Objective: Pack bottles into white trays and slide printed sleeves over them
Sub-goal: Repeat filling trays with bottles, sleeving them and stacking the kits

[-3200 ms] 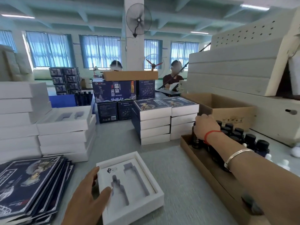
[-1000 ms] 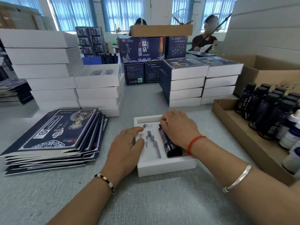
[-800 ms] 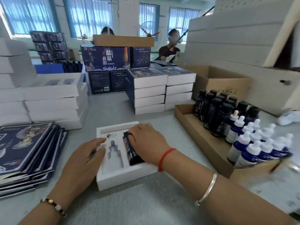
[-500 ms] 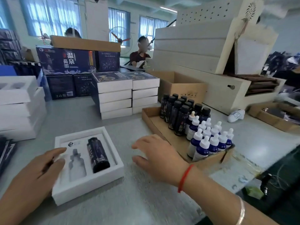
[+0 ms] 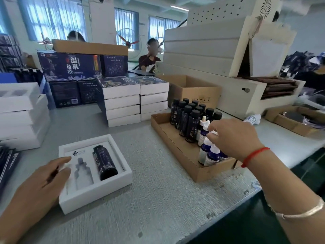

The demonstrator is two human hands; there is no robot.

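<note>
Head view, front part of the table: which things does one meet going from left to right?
Left hand → white tray with the dark bottle in its right slot → cardboard tray of bottles → right hand, over the dropper bottles.

You can read 温泉苗浴 on the big dark blue box [image 5: 70, 66]. Print on the bottles is too blurred.

Both forearms are bare, with no sleeves showing anywhere along them. The right hand [image 5: 235, 138] has a thin red string bracelet [image 5: 255, 154] tied round the wrist, and further up the same forearm sits a slim, plain silver metal bangle [image 5: 299, 211]. The left hand [image 5: 40, 180] shows no ring
</note>
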